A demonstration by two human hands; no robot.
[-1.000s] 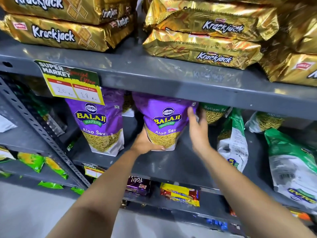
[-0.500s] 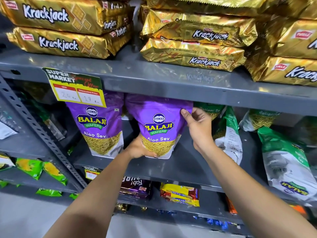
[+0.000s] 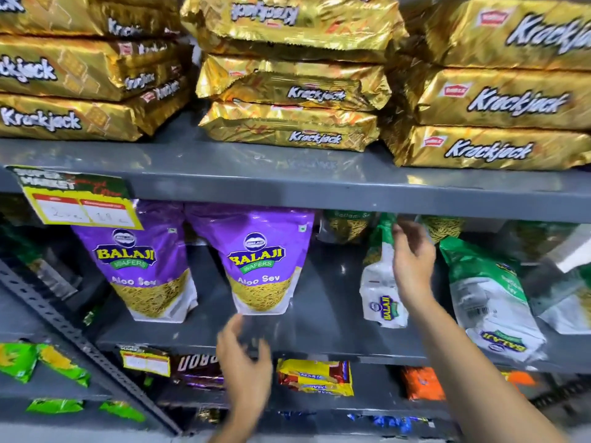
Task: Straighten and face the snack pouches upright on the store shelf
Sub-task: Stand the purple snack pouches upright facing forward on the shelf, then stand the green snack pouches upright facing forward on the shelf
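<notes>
Two purple Aloo Sev pouches stand upright and face forward on the grey middle shelf (image 3: 319, 334): one at the left (image 3: 140, 263), one in the middle (image 3: 262, 260). My left hand (image 3: 246, 362) hovers open just below the middle pouch, touching nothing. To the right, a green-and-white pouch (image 3: 382, 282) stands turned sideways, its back showing. My right hand (image 3: 412, 260) is at its top edge, fingers curled around the green seal. Another green-and-white pouch (image 3: 486, 298) leans over further right.
Gold Krackjack packs (image 3: 287, 91) are stacked on the shelf above. A yellow price tag (image 3: 80, 206) hangs from that shelf's edge. More green pouches lie at the back and far right. Biscuit packs (image 3: 315, 377) fill the shelf below. A perforated grey upright (image 3: 64, 327) slants at the left.
Both hands have let go of the middle purple pouch, which now stands alone. My right hand moved right to the sideways green pouch; my left hand dropped below the shelf edge.
</notes>
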